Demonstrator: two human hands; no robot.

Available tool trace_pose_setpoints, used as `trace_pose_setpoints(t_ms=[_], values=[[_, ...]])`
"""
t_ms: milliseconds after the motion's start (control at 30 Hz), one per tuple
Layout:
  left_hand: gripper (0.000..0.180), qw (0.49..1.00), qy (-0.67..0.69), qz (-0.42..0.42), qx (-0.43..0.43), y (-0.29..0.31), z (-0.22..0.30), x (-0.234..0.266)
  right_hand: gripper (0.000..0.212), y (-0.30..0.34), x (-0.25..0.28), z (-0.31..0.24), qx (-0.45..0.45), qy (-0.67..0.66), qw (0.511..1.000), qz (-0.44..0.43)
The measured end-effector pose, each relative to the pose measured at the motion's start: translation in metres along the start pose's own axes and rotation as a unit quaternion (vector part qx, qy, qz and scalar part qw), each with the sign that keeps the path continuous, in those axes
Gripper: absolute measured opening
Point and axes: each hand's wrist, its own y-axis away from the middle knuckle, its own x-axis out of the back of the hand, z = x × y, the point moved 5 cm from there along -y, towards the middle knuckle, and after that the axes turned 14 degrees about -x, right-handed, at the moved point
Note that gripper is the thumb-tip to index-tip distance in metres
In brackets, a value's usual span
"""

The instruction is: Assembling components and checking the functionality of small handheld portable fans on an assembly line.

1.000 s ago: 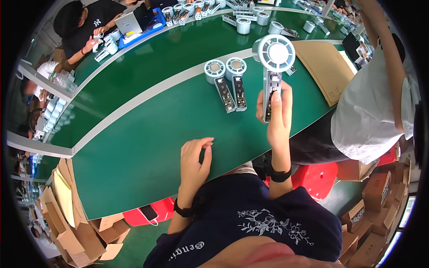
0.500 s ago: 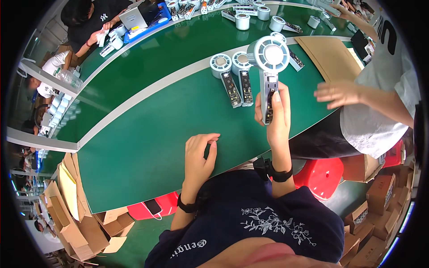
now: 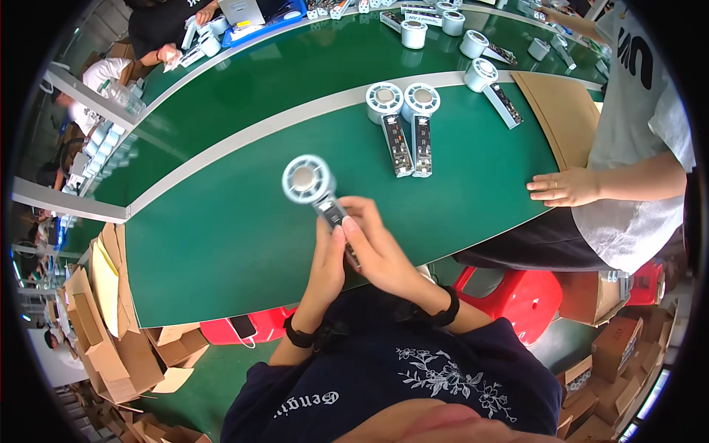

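Note:
Between my two hands is a handheld fan [image 3: 308,179], its round pale-blue head pointing away from me and tilted to the left. Its handle is uncovered, with a dark circuit board showing. My left hand [image 3: 327,260] closes on the lower handle from the left, thumb at its edge. From the other side my right hand [image 3: 375,247] grips the same handle, thumb over the board; the handle's lower end is partly covered by the fingers. Two similar fans, a left one [image 3: 396,136] and a right one [image 3: 422,133], lie side by side ahead, their boards facing up.
Another open fan [image 3: 484,75] lies by the table's far rail, near a cardboard sheet [image 3: 554,118]. At right a co-worker's hand [image 3: 565,188] rests on the green table [image 3: 221,244]. More fans stand beyond the rail. Red stools [image 3: 528,303] and cartons [image 3: 111,347] are around the table.
My right hand has brought the fan down and left, toward my body. My left hand has risen from the table to its handle. The co-worker's hand has come down on the table.

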Motion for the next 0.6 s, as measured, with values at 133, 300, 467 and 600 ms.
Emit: trace_pose_setpoints(t_ms=[133,300,467,600], values=[[0.041,0.997,-0.066,0.021,-0.023,-0.001,-0.008,0.009,0.04,-0.007,-0.012,0.009,0.136,0.077,0.988,0.016],[0.04,0.996,0.022,0.077,0.037,0.001,-0.004,0.009,0.045,-0.002,-0.001,-0.025,-0.021,0.216,0.97,-0.109],[0.041,0.985,0.122,0.12,0.038,-0.005,0.006,0.012,0.034,-0.024,0.07,-0.109,-0.064,0.341,0.936,-0.06],[0.044,0.983,0.124,0.126,0.045,-0.007,0.015,0.008,0.034,-0.103,0.198,-0.176,-0.011,0.375,0.918,0.129]])
